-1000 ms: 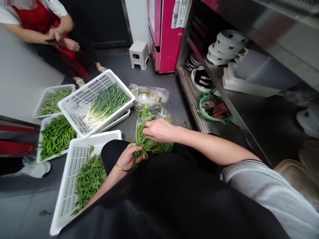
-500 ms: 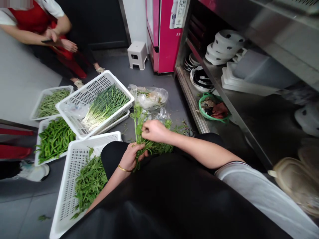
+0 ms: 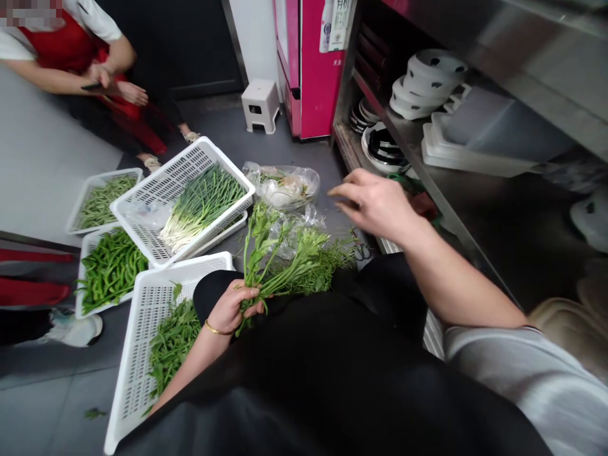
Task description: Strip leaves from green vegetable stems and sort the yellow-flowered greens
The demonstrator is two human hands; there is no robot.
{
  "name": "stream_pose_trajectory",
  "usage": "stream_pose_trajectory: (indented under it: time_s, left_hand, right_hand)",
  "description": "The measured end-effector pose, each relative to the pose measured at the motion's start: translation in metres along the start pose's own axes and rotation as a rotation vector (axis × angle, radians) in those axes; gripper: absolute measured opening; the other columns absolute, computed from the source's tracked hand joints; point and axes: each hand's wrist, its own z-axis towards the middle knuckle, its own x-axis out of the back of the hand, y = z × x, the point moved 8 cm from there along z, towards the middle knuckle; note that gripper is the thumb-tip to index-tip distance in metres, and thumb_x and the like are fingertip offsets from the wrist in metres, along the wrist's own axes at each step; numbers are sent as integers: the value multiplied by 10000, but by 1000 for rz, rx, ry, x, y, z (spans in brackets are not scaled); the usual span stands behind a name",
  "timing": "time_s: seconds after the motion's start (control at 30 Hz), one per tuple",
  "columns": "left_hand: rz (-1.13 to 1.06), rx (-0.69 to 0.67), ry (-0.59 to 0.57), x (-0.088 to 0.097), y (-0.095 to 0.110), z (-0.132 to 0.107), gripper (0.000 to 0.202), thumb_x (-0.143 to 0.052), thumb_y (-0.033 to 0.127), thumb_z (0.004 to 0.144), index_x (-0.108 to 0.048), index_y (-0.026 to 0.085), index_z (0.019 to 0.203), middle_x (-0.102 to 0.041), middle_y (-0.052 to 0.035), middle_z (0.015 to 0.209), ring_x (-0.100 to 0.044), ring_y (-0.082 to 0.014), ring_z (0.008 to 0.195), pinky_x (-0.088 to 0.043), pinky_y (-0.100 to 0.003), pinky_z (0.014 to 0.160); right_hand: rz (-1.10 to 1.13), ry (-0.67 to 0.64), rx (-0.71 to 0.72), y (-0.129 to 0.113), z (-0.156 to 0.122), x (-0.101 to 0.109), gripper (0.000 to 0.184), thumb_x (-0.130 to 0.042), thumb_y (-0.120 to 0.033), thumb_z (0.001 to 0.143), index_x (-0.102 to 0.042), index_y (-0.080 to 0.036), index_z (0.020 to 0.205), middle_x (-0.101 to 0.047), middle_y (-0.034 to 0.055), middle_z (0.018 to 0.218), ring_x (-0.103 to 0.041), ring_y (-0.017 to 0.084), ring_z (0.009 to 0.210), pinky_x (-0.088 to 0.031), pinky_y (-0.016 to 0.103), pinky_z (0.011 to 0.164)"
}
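My left hand (image 3: 235, 304) is closed round the lower stems of a bunch of leafy greens (image 3: 259, 253), its leaves pointing up and away from me over my lap. My right hand (image 3: 377, 206) is raised to the right of the bunch, apart from it, fingers stretched out and thumb separate, with nothing visible in them. More greens and stems (image 3: 323, 266) lie just beyond my lap, beside crumpled clear plastic (image 3: 297, 234). By my left forearm, a white perforated basket (image 3: 126, 354) holds picked greens (image 3: 175, 342).
Another white basket (image 3: 137, 231) holds scallions (image 3: 204, 199). Green peppers (image 3: 111, 266) and green beans (image 3: 102, 199) fill baskets at left. A plastic bag (image 3: 285, 187) lies on the floor. A metal shelf (image 3: 475, 209) borders the right side; a person in a red apron (image 3: 66, 38) is at upper left.
My right hand has left the greens and moved right and up, its fingers opening from a pinch. My left hand has shifted slightly left and down, still gripping the bunch.
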Motion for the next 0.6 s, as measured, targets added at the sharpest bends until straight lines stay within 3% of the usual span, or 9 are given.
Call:
stream_pose_trajectory:
  time_s: [0.1, 0.17, 0.3, 0.37, 0.43, 0.53, 0.6]
  left_hand:
    - [9, 17, 14, -6, 0, 1, 193, -624, 250, 604, -668, 62, 605, -557, -69, 418, -387, -72, 311, -186, -182, 347]
    - [1, 22, 5, -10, -1, 0, 196, -628, 255, 600, -666, 63, 605, -555, -68, 414, -397, -79, 312, -176, -180, 340]
    - [-48, 1, -18, -9, -3, -4, 196, -622, 257, 588, -658, 64, 586, -567, -76, 419, -406, -85, 302, -188, -182, 324]
    - [-93, -4, -7, -5, -5, -5, 175, -632, 247, 553, -647, 74, 571, -582, -78, 439, -435, -99, 312, -195, -181, 316]
    - [-126, -9, 2, -1, -7, -5, 159, -641, 236, 524, -634, 83, 566, -599, -81, 469, -451, -104, 322, -198, -178, 311]
    - [-112, 0, -19, -2, -8, -4, 160, -649, 245, 535, -619, 91, 569, -587, -75, 458, -473, -113, 347, -207, -174, 318]
    - [-93, 24, -31, -5, -10, -4, 159, -654, 254, 547, -609, 102, 561, -569, -64, 439, -482, -119, 358, -212, -176, 322]
  right_hand:
    - [-137, -164, 312, -67, -5, -44, 203, -452, -236, 869, -650, -192, 881, -591, 65, 884, -504, 163, 847, -374, 280, 699]
    - [-217, -222, 383, -83, -4, -64, 255, -391, -197, 891, -640, -170, 845, -581, 75, 855, -492, 157, 798, -343, 272, 656]
    - [-245, -275, 219, -53, 4, -73, 215, -432, -204, 868, -629, -145, 807, -574, 65, 816, -469, 126, 687, -283, 249, 586]
    - [-132, -373, 119, -29, 3, -83, 132, -526, -231, 816, -627, -146, 815, -568, 35, 758, -455, 105, 639, -276, 233, 576]
    - [80, -437, 17, -12, 2, -98, 172, -608, -263, 756, -611, -142, 878, -533, -7, 676, -431, 87, 590, -283, 217, 566]
    - [504, -278, -85, 0, 10, -112, 327, -648, -322, 713, -540, -135, 958, -404, -70, 596, -363, 67, 537, -293, 199, 540]
    - [718, -169, -57, -1, 15, -117, 366, -653, -342, 705, -503, -143, 973, -348, -81, 606, -329, 60, 535, -294, 192, 529]
